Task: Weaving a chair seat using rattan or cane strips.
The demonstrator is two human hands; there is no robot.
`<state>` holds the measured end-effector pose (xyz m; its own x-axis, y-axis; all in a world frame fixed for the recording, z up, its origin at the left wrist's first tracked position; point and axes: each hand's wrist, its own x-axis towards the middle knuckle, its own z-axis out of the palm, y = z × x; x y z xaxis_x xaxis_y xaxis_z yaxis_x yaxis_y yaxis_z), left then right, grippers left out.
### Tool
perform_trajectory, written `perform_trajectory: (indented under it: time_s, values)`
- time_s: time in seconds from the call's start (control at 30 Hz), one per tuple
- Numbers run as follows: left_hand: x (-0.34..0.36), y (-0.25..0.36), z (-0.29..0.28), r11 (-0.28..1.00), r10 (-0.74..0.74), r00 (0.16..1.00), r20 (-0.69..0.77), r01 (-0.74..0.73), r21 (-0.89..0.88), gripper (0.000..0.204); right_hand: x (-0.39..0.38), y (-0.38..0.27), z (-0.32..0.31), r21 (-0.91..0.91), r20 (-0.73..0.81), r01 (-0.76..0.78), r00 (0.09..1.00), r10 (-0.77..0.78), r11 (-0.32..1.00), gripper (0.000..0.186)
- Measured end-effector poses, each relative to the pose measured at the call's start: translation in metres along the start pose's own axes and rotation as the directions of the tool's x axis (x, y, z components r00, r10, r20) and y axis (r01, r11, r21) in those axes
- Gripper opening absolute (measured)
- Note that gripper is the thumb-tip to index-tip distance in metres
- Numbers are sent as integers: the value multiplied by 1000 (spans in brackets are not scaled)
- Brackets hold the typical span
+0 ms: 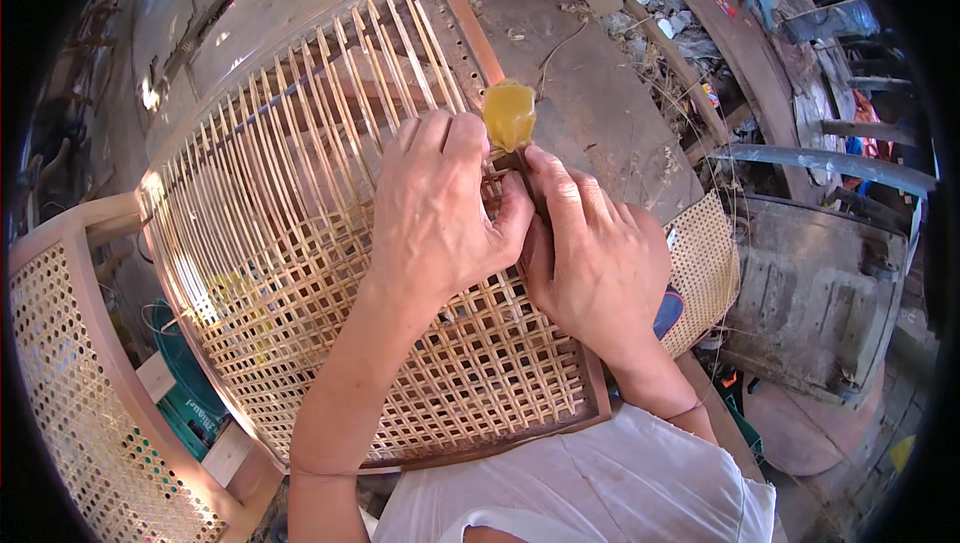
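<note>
A wooden chair-seat frame lies tilted in front of me, strung with pale cane strands that form an open woven grid nearer me. My left hand rests on the weave near the frame's right rail, fingertips pinching the strands. My right hand is beside it, thumb and fingers closed on a tool with a dark shaft and a translucent yellow handle that sticks up between both hands. The tool's tip is hidden behind my fingers.
A second caned panel in a wooden frame stands at lower left. A teal box sits under the seat. A piece of woven cane sheet lies at right, next to a grey metal box. Debris and planks lie beyond.
</note>
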<state>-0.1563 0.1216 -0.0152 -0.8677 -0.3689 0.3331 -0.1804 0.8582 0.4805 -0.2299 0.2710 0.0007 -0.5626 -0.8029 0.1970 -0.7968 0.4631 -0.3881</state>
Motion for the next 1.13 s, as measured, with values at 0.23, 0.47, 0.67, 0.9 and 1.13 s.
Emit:
perform_trajectory:
  time_s: [0.23, 0.47, 0.67, 0.9, 1.13]
  values:
    - [-66, 10, -37, 997, 83, 996, 21, -82, -4, 38, -9, 1, -1, 17, -115, 13, 993, -11, 1000, 36]
    - [-129, -74, -143, 922, -360, 890, -280, 385, 38, 30, 1, -41, -4, 287, -125, 264, 963, -237, 921, 19]
    - [-192, -141, -206, 803, -485, 671, -560, 596, 19, 31, 47, -101, 31, 380, 22, 468, 858, -513, 798, 21]
    - [-247, -192, -220, 610, -618, 629, -472, 762, 217, 41, 62, -152, 65, 373, 68, 622, 722, -689, 688, 19]
    - [-247, -242, -204, 399, -916, 234, -325, 451, -798, 34, 108, -303, 160, 782, 102, 499, 489, -867, 374, 31]
